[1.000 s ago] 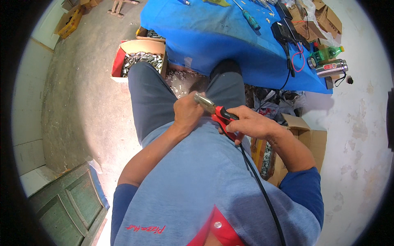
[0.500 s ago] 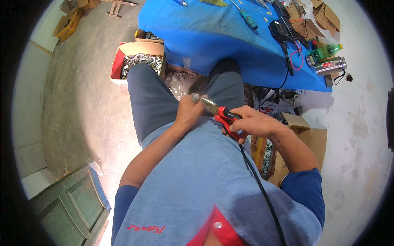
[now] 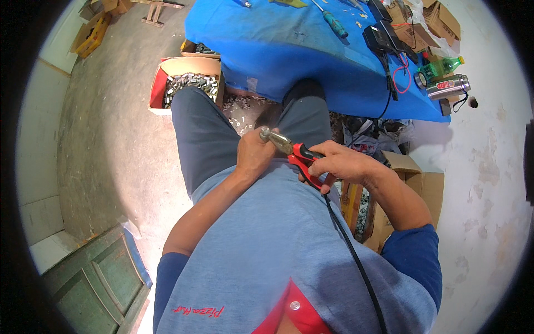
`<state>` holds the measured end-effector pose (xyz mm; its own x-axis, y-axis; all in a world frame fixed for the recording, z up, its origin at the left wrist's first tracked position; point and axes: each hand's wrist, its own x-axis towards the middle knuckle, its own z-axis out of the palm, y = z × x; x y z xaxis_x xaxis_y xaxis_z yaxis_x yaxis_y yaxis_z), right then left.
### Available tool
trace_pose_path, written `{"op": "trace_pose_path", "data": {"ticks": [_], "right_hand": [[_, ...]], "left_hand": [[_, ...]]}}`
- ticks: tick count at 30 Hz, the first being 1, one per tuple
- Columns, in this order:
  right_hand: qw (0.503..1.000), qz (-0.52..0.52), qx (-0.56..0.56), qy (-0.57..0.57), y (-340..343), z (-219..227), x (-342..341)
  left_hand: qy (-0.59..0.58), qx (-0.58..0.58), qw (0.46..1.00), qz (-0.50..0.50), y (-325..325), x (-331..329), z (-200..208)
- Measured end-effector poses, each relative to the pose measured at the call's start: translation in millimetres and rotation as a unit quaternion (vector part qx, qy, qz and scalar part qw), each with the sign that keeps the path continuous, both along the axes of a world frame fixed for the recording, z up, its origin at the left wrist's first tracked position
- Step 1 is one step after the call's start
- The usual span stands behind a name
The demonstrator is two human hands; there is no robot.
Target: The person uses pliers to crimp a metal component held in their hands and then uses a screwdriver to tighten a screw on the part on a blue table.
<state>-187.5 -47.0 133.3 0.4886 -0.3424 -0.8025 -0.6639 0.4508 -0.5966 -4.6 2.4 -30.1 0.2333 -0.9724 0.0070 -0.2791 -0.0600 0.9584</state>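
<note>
My right hand [image 3: 346, 165] is wrapped round the red and black handles of a pair of pliers [image 3: 296, 157]. Their metal jaws point up and left and reach to the fingers of my left hand [image 3: 254, 155]. That hand is closed on a small silvery metal cylinder [image 3: 265, 133], whose rounded end sticks out beyond the fingers. The jaw tips lie against or just beside this piece; I cannot tell whether they grip it. Both hands are above my lap, in front of my shirt.
Ahead is a blue-covered table [image 3: 261, 50] with a teal-handled screwdriver [image 3: 335, 25], black power adapters [image 3: 378, 42], a green bottle [image 3: 442, 68] and a steel flask [image 3: 448, 87]. A box of metal pieces [image 3: 157, 89] stands by my left knee. Cardboard boxes [image 3: 431, 200] stand right. A black cable [image 3: 356, 256] crosses my shirt.
The pliers and my right hand have shifted slightly left. My left hand has turned a little, so the metal cylinder's end shows at a different angle. Both grips are unchanged.
</note>
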Motion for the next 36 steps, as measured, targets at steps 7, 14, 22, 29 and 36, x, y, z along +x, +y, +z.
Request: {"op": "trace_pose_path", "data": {"ticks": [7, 14, 22, 29, 36], "right_hand": [[1.000, 0.002, 0.020, -0.008, -3, 0, -3], [0.996, -0.028, 0.079, -0.024, -13, -8, -10], [0.996, 0.000, 0.080, -0.032, -24, -8, -13], [0.996, 0.019, 0.076, -0.036, -27, -4, -13], [0.995, 0.015, 0.088, -0.035, -23, -6, -17]], "left_hand": [[-0.108, -0.031, 0.994, 0.009, 2, 1, 9], [-0.132, -0.034, 0.991, -0.005, 2, 2, 3], [-0.103, -0.040, 0.994, -0.019, 2, 3, 0], [-0.102, -0.007, 0.994, -0.025, 1, 3, 8], [-0.123, 0.007, 0.992, -0.033, 2, 3, 12]]}}
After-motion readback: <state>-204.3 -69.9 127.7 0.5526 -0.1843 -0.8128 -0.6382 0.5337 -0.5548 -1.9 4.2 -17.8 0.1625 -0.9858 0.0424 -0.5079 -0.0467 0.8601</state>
